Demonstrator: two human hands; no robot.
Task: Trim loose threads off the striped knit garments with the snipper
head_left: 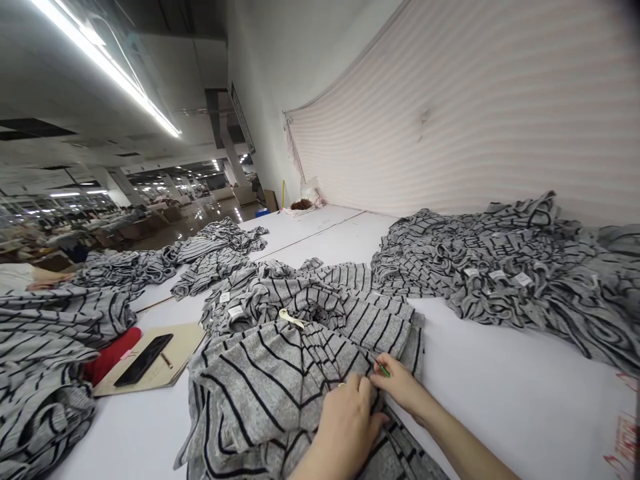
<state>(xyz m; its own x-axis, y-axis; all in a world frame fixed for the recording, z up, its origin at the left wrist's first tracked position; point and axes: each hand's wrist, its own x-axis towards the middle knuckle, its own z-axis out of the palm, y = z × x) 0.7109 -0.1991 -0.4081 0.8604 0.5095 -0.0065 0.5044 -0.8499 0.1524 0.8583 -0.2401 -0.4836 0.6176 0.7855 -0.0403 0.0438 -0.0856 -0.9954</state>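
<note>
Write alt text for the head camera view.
The left hand and right hand work at grey fabric with black stripes on a long white table, the right hand pinching a small green item. More striped fabric lies heaped nearby, beside a black phone on a tan notebook.

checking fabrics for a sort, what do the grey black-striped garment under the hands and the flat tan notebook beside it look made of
The grey black-striped garment looks like soft heathered knit, going by its mottled surface and loose drape. The flat tan notebook looks like matte card or paper.
</note>
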